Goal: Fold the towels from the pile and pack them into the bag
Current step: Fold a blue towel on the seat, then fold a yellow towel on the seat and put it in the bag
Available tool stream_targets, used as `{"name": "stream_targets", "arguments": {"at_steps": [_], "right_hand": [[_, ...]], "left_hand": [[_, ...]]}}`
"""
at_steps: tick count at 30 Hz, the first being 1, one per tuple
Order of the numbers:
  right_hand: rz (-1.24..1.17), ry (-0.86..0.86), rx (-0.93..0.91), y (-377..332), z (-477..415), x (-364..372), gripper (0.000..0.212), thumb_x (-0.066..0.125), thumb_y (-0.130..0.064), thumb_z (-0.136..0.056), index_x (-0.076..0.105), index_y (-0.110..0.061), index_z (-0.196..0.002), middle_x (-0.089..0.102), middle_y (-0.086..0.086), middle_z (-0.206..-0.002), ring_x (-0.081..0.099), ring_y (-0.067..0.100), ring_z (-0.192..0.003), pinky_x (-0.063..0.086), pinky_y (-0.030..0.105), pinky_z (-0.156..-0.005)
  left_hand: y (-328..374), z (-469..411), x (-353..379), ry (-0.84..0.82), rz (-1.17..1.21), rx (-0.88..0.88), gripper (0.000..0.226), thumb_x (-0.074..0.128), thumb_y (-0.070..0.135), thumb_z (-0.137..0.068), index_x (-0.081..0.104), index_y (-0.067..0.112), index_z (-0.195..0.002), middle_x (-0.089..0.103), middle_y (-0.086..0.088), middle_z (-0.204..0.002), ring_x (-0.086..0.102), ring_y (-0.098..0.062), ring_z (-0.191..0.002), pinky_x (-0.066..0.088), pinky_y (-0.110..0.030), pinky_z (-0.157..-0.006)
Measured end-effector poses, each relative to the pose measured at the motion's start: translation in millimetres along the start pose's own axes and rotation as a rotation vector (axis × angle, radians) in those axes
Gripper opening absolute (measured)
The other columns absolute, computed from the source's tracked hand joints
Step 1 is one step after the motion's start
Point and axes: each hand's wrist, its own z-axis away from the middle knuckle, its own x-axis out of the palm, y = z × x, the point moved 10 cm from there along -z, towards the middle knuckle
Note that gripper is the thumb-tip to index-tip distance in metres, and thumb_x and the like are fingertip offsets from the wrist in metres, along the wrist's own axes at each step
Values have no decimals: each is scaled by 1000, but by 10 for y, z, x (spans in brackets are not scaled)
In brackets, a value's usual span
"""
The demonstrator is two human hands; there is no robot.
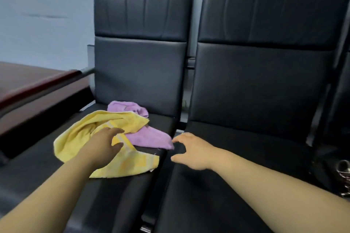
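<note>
Head view, the only one. Two towels lie crumpled on the L chair seat (113,191). The yellow towel (121,119) is on top and nearer. The pink towel (151,138) lies partly under it, poking out toward the backrest and toward the seat's right edge. Neither is folded. They prob. sit here as the loose pile because the flat padded seat can double as a folding surface. The R chair seat (236,185) is just beside it, w/ a narrow gap between.

The left hand (106,142) is over the middle of the yellow towel, palm down, fingers fairly straight and a bit spread, thumb apart from them. It grips nothing. Can't tell if the fingertips touch the cloth. Its forearm comes in from lower left.

The right hand (191,149) is over the gap between the seats, curved into a loose C w/ fingers above and thumb below, nothing between them. The index tip is just beside the pink towel's near corner — touching or not, can't tell. Its forearm comes in from lower right.

Judgement: very early in the task. Both hands look set to take hold of a towel, one hand per edge, so it can be lifted and spread.

At the far right edge is a dark object w/ metal rings (341,172) — maybe the bag, can't confirm. A reddish wood table (28,85) is at left.
</note>
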Motion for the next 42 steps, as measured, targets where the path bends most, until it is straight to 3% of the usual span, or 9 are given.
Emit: {"name": "stream_targets", "arguments": {"at_steps": [7,13,18,22,28,31,35,37,42], "right_hand": [[-23,39,44,-396,-1101,214,65,67,-45,-89,46,-29,-148,46,2,-147,54,22,-124,46,34,-99],[-134,163,-4,-626,-1631,262,49,62,-36,-95,53,-23,-141,50,3,-140,54,21,-122,42,29,-92],[-88,163,17,-698,-2079,283,27,56,-32,-95,57,-21,-120,62,2,-114,60,21,-91,47,36,-70],[-55,192,52,-632,-2262,318,36,60,-29,-97,55,-26,-133,66,1,-111,63,24,-96,55,41,-84],[-47,155,92,-585,-2368,369,32,61,-23,-92,63,-28,-123,65,0,-119,63,25,-102,50,32,-77],[-97,259,105,-568,-2322,274,19,54,-18,-91,67,-32,-92,68,-5,-99,64,24,-92,48,31,-66],[-118,317,80,-674,-2209,153,37,55,-11,-95,68,-30,-125,64,-4,-127,62,22,-109,46,27,-78],[-171,340,41,-750,-2154,58,36,59,-10,-94,70,-27,-124,63,-4,-132,61,20,-114,47,26,-84],[-286,339,-69,-1018,-1864,-228,31,64,-12,-90,73,-27,-115,68,-6,-110,66,15,-87,51,23,-68]], "left_hand": [[-631,-136,149,-4,-24,-93,53,57,56,-94,45,44,-144,40,8,-151,42,-21,-136,44,-43,-107],[-690,-253,426,-74,-85,-92,60,43,64,-97,30,46,-152,24,7,-164,25,-25,-149,28,-50,-119],[-884,-305,361,13,-97,-251,61,45,63,-97,27,46,-153,16,3,-166,20,-30,-150,27,-52,-117],[-1109,-242,314,0,-132,-408,47,44,57,-99,38,47,-144,35,0,-146,40,-29,-125,43,-46,-97],[-1203,-260,249,25,-28,-405,39,52,21,-95,56,32,-133,41,6,-108,58,-18,-77,57,-33,-60],[-1231,-258,207,52,-17,-425,43,52,12,-96,59,32,-133,46,6,-106,57,-16,-74,57,-31,-60],[-1309,-243,73,114,16,-468,50,46,1,-95,61,28,-135,59,6,-101,60,-15,-74,58,-32,-60],[-1340,-225,-7,98,-11,-498,44,47,4,-96,64,27,-130,60,7,-91,61,-14,-74,50,-27,-54],[-1363,-81,-151,-19,-142,-517,27,63,37,-93,59,27,-118,54,3,-99,59,-17,-83,51,-31,-67]]}}
